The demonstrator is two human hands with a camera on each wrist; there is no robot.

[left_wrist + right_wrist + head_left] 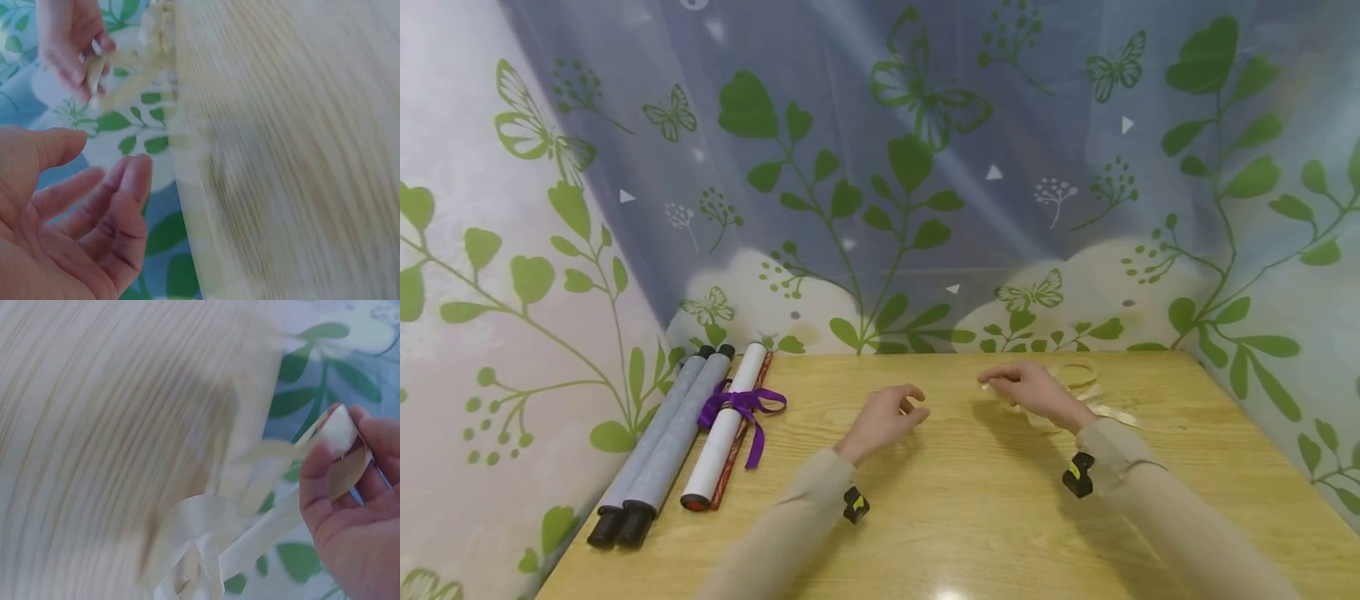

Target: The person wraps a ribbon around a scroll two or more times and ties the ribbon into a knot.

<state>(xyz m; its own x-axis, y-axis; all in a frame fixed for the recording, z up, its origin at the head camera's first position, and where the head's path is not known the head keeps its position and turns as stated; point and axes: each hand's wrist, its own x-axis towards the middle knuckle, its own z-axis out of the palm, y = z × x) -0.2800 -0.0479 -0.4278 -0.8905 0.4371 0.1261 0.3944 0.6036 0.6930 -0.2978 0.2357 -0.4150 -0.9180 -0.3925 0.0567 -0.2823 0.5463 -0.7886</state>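
Observation:
My right hand (1036,392) pinches a cream ribbon (262,540) between thumb and fingers above the right half of the table. The ribbon's end bends over at the fingertips, and looser loops trail below and behind the hand. Part of the ribbon is hidden by the hand in the head view. To its left, my left hand (887,418) hovers over the middle of the table, fingers loosely bent and holding nothing. The left wrist view shows a gap between that thumb and the fingertips (140,172).
At the table's left lie two grey-blue rolls (677,429) with black ends. Beside them is a white roll (718,450) tied with a purple ribbon (745,402), against a narrow red patterned piece (730,467). A leaf-patterned cloth (880,208) hangs behind the wooden table (955,517).

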